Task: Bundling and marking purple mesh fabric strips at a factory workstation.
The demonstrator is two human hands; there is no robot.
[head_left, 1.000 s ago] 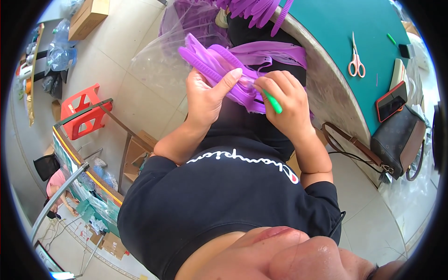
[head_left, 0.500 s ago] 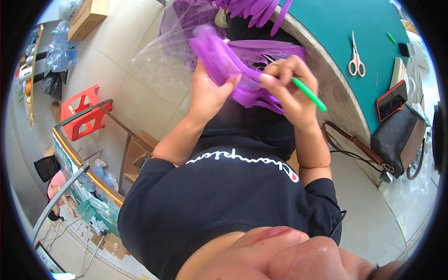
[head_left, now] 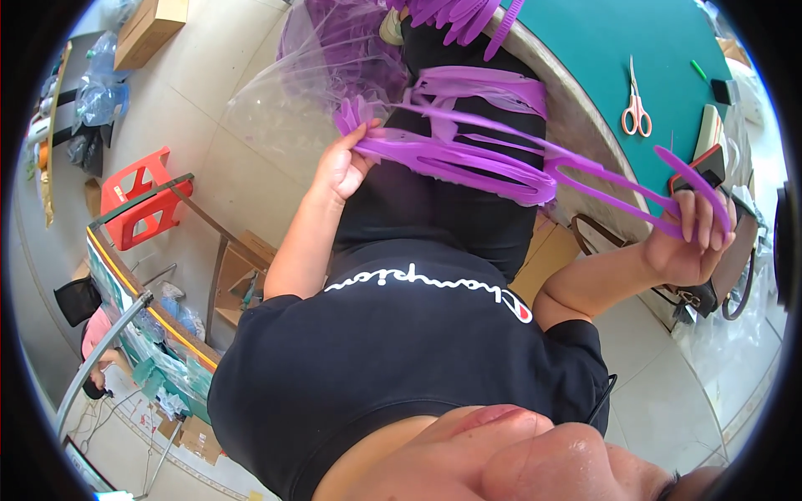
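My left hand [head_left: 344, 167] is closed around one end of a bundle of flexible purple straps [head_left: 468, 163], held above my lap. Far out to the right, my right hand [head_left: 689, 238] has its fingers curled around the end of a single long purple strap [head_left: 614, 179], with an open loop along it. That strap stretches between the two hands, and its tip curves up above my right fingers. More purple pieces [head_left: 484, 83] lie across my thighs. No green-handled tool shows in my right hand; its palm is partly hidden.
On the green table [head_left: 576, 50] lie scissors [head_left: 636, 108], a red-edged phone [head_left: 706, 167] and a small green stick [head_left: 699, 69]. Purple straps [head_left: 459, 17] hang over its edge. A clear plastic bag [head_left: 276, 100], a red stool [head_left: 144, 204] and a brown handbag [head_left: 727, 259] are around me.
My right hand has swung far right, drawing one strap out from the bundle. The green-handled tool it held is no longer visible. My left hand has shifted slightly left and down.
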